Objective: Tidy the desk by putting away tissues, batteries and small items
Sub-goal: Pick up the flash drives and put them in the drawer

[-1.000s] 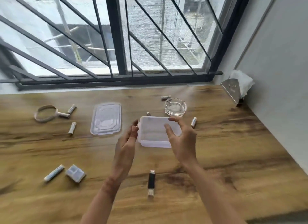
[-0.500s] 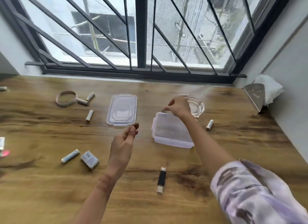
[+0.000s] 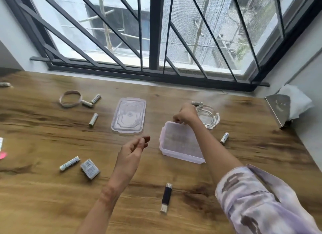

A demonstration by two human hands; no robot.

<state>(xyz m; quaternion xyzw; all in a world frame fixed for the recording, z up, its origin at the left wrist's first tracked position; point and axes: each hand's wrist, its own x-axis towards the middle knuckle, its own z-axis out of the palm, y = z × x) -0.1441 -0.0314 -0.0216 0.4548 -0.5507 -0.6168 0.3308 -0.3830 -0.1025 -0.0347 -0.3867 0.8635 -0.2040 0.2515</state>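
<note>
On the wooden desk (image 3: 226, 190) by the barred window, a clear plastic box (image 3: 181, 143) sits open, seemingly empty, its lid (image 3: 129, 115) lying flat just to its left. Behind the box stands an empty glass ashtray (image 3: 208, 116). White tissue (image 3: 296, 101) fills a metal holder (image 3: 278, 110) far right. Batteries lie scattered: one (image 3: 224, 138) right of the box, another (image 3: 93, 119) left of the lid. The right hand (image 3: 184, 114) pinches something small over the box's far edge; the left hand (image 3: 130, 152) hovers loosely curled, holding nothing
</note>
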